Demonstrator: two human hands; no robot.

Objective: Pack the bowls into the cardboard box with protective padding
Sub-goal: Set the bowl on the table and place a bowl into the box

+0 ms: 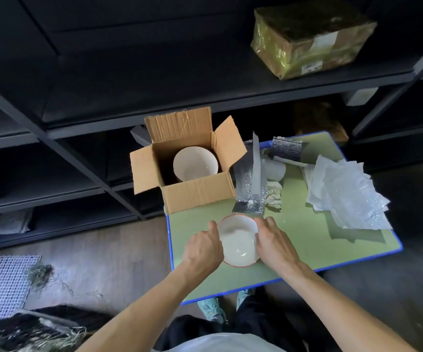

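The red-rimmed bowl [238, 240] sits at the near edge of the green bench [306, 250], clasped from both sides. The left hand [202, 246] curls its fingers against the bowl's left wall, and the right hand [273, 242] closes over the right rim. Whether the bowl rests on the bench or is just clear of it cannot be told.

The cardboard box [197, 191] stands open at the far left corner of the bench, flaps spread. A second bowl [195, 163] already lies inside it, and no padding shows around that bowl from this view. The foil bubble sheet [249, 186] lies just beside the box. The white foam sheets [345, 191] are stacked well to the right.

Likely hazards from here:
- The held bowl is bare. Lowered straight in, it would meet the second bowl rim to rim — a chip or crack is probable.
- The glazed surface offers little friction, so a loose two-sided hold could let it slip.
- The box stands at the bench corner, and a downward push on its near wall could shift or tip it.
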